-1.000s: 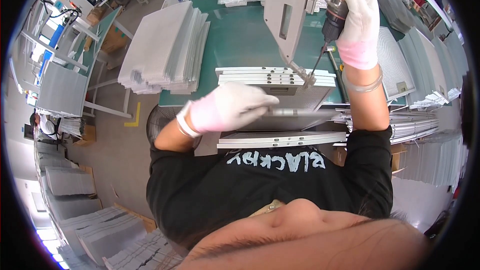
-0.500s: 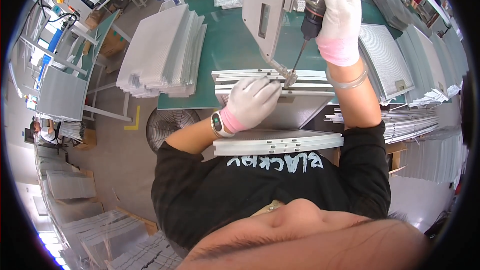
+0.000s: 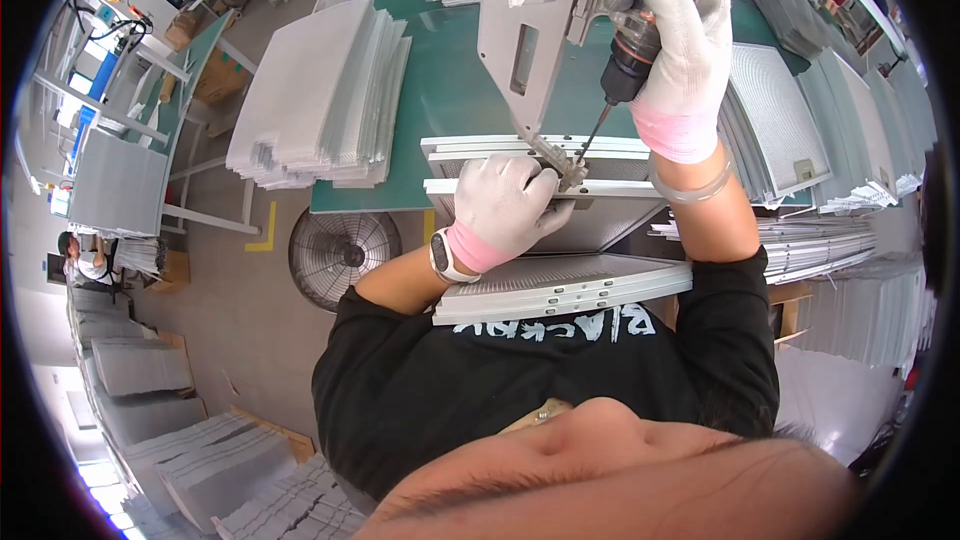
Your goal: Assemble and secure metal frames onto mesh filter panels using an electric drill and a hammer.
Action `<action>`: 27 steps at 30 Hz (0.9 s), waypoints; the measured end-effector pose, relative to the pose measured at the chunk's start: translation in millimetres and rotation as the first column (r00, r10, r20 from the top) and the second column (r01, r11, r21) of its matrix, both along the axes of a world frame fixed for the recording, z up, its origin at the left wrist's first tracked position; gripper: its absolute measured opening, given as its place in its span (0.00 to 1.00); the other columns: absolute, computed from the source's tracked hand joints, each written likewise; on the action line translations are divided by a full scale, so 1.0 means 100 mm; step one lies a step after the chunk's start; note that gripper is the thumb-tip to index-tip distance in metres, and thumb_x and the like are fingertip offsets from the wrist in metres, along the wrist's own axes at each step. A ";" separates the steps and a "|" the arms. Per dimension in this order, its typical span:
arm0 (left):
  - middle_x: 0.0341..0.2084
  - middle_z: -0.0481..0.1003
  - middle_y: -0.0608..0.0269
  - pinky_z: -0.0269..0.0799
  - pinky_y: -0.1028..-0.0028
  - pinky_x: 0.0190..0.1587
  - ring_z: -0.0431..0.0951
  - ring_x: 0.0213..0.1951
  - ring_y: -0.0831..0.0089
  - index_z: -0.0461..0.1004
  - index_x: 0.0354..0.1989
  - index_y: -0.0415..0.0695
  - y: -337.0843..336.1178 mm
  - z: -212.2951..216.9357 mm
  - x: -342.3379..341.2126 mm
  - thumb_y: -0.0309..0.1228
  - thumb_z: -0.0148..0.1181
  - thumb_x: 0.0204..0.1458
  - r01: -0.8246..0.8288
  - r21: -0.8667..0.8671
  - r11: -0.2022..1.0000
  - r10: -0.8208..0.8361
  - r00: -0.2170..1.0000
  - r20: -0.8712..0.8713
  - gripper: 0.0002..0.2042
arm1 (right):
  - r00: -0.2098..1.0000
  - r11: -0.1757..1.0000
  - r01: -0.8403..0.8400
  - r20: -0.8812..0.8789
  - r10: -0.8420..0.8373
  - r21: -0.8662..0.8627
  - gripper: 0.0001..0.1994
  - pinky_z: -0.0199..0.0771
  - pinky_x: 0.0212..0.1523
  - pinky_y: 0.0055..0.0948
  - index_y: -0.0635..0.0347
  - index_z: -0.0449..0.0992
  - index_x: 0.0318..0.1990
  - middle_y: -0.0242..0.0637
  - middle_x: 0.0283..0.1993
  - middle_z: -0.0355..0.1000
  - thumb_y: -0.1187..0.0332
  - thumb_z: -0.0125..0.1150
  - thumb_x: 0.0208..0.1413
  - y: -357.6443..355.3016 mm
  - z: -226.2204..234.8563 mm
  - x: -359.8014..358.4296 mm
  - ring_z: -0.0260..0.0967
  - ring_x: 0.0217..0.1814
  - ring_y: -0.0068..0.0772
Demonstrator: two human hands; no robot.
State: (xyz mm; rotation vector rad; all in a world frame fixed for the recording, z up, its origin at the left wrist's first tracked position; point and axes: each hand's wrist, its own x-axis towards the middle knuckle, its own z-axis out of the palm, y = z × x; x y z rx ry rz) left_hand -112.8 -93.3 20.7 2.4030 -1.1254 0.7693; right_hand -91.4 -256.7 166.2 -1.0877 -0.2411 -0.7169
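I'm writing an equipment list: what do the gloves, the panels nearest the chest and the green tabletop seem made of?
Gloves: probably knitted fabric, matt white, close-fitting, with pink cuffs.
Panels: likely metal, perhaps painted white; the edges are straight and crisp, the faces finely textured.
Tabletop: plastic or rubber sheeting, perhaps; it looks smooth and softly reflects light.

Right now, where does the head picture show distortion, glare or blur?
Head view: straight edges bow near the round black rim; bright patches at lower left wash out white; same view: the green table has a faint sheen, the drill looks fairly sharp.
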 end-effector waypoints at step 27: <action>0.22 0.64 0.72 0.65 0.68 0.25 0.71 0.25 0.73 0.75 0.22 0.52 0.02 -0.15 0.06 0.43 0.73 0.34 0.089 -0.038 0.995 -0.074 0.951 0.301 0.14 | 0.898 0.888 -0.435 -0.004 0.439 -0.151 0.20 0.69 0.29 0.19 0.60 0.60 0.57 0.34 0.32 0.72 0.76 0.56 0.59 0.00 -0.46 0.01 0.68 0.30 0.19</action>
